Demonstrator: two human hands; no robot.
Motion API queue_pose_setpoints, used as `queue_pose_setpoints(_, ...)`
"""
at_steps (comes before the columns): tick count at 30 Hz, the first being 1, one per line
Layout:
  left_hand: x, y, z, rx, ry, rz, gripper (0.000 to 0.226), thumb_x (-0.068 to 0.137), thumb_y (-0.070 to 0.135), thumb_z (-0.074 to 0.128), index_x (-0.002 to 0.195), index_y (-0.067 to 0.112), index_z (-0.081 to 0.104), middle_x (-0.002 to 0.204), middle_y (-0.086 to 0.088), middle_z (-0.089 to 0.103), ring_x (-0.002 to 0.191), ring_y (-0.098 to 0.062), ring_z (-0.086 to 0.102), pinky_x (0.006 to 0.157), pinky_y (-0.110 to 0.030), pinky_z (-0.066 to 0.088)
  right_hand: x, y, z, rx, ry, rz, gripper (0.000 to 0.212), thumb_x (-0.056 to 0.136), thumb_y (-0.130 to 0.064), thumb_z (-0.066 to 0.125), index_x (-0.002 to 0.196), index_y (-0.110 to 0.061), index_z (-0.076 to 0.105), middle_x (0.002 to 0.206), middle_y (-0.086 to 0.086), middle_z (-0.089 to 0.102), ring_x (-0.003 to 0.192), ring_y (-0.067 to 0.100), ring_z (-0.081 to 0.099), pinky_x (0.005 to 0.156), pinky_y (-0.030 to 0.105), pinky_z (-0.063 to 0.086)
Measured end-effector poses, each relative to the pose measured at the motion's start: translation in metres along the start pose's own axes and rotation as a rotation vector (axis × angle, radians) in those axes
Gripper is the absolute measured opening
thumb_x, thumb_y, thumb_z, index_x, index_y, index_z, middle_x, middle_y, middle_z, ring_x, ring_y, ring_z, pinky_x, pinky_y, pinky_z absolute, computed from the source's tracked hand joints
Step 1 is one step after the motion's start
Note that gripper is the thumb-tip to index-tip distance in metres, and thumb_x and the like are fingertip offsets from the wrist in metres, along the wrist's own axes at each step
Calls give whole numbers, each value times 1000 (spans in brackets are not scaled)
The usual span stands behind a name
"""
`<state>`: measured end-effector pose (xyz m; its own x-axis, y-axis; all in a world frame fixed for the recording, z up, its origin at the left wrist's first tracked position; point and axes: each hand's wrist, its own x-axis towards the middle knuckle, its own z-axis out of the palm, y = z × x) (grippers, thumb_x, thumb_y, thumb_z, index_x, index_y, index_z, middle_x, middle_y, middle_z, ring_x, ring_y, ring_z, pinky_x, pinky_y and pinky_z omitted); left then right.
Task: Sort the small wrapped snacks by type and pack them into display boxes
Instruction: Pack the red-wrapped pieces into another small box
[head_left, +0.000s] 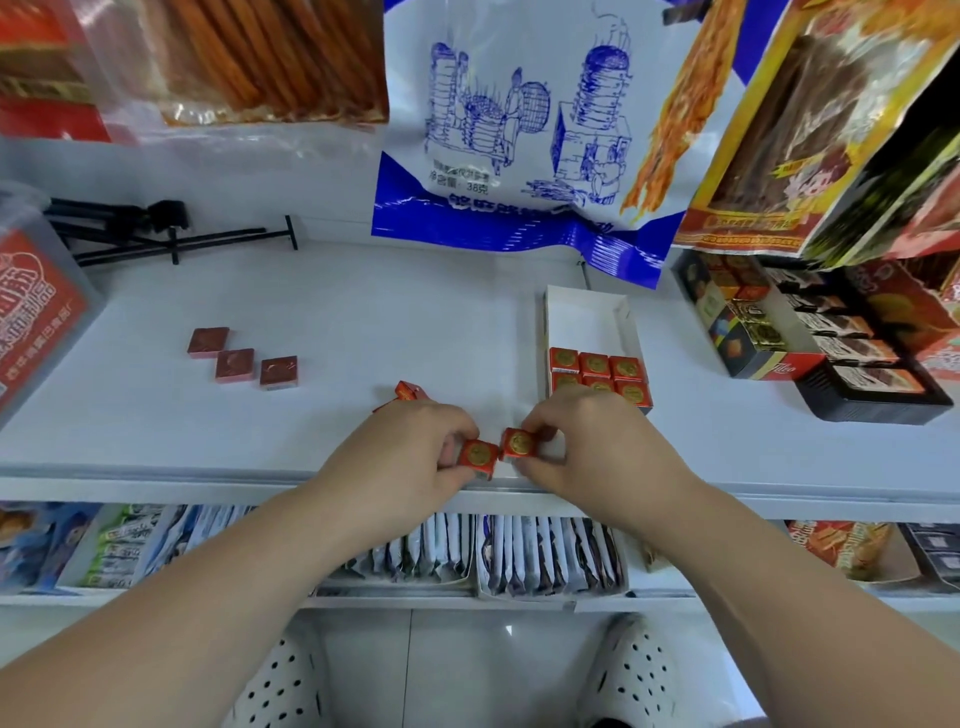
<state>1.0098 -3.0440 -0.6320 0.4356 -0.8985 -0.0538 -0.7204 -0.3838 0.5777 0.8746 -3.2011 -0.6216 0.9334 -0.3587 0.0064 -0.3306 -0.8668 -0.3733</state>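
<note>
My left hand pinches a small red cube snack with a gold seal near the front edge of the white shelf. My right hand pinches a second red cube right beside it; the two cubes touch. Behind my left hand a few more red cubes lie loose, partly hidden. A white display box stands to the right, its near end filled with several red gold-seal cubes. Three dark-red flat square snacks lie in a diagonal row at the left.
Boxes of dark wrapped chocolates stand at the far right. A black folded tripod lies at the back left, with a red-labelled tub beside it. Snack bags hang overhead, among them a blue-and-white one. Packets fill the lower shelf.
</note>
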Motion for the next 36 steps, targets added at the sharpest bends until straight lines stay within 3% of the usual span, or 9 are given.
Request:
queue_pose_setpoints(4,0,3,2,-30,27,-26,23,78,39,77,97,30,67,76,10,56,74,-5,53,65,-24,45,-3,2,-16,96,-39,-19,21,81,-38,77,98,-27,72,88,-16,64,65,-4,58,61,9,41)
queue_pose_setpoints(9,0,11,4,-128,146,-30,24,65,41,80,85,33,68,79,18,58,77,1,55,67,-18,42,-6,0,-17,291,-39,-92,27,77,-34,82,101,-24,74,90,-14,65,73,4,65,65,13,47)
queue_pose_setpoints(12,-1,21,2,-288,167,-92,21,66,30,84,82,29,71,60,26,61,59,7,55,58,-7,37,-6,4,-23,437,-12,-66,26,76,-30,84,100,-23,76,92,-11,68,79,7,68,64,16,50)
queue_pose_setpoints(16,1,31,0,-544,153,-121,36,68,20,88,100,26,72,67,5,71,59,-1,64,65,-16,53,-9,10,-33,629,14,-35,27,75,-20,85,100,-21,77,88,-13,74,81,10,70,66,27,57)
queue_pose_setpoints(19,6,36,2,-646,180,-130,50,68,17,88,113,26,69,78,5,72,62,-6,65,66,-20,54,-11,16,-41,719,48,-41,26,74,-16,85,98,-16,76,90,-7,76,83,12,72,68,29,57)
queue_pose_setpoints(23,18,49,1,-715,160,-78,54,69,10,86,115,31,67,86,5,71,66,-8,67,71,-22,56,-15,27,-46,789,101,-47,29,70,-15,84,98,-10,76,90,0,77,84,13,73,77,25,57)
queue_pose_setpoints(26,27,59,1,-729,148,-22,53,70,7,85,107,40,66,87,4,70,68,-8,67,72,-22,57,-16,37,-52,800,127,-20,29,68,-18,85,95,-13,76,84,4,76,79,20,73,77,33,60)
queue_pose_setpoints(32,48,66,15,-695,84,-6,49,72,9,85,115,26,70,86,6,72,68,-8,65,75,-27,58,-14,57,-57,659,142,11,32,68,-13,90,96,-13,74,80,2,74,73,17,71,74,33,61)
queue_pose_setpoints(36,59,62,18,-357,187,15,53,70,43,83,119,37,63,102,17,61,75,-3,56,77,-24,50,-8,71,-58,570,198,74,35,66,-23,91,95,-15,74,78,0,74,71,15,71,72,37,61)
